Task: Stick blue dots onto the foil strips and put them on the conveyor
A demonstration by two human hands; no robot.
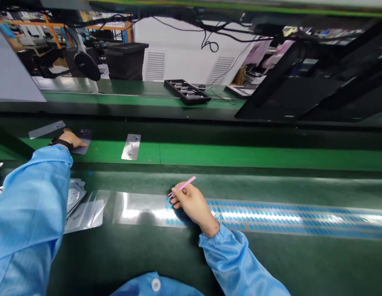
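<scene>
Pink tweezers (186, 183) are gripped between the thumb and fingers of my right hand (193, 204). Their dark tips are just above a long clear strip (135, 207) bearing rows of blue round stickers (237, 204). Over at the far left, my left hand (72, 139) reaches onto the green ledge with thumb and fingers apart. It touches the left side of a purplish-grey flat panel (82, 149), partly covering it. A silvery panel (131, 148) with a blue dot lies to the right, and another pale panel (45, 130) lies to the left.
Beside my left sleeve, several panels (75, 193) are piled by a clear plastic sheet (92, 214). On the back shelf are a black tray (187, 91) and a black bin (125, 61). Dark screens (314, 94) lean at the right; cables hang overhead.
</scene>
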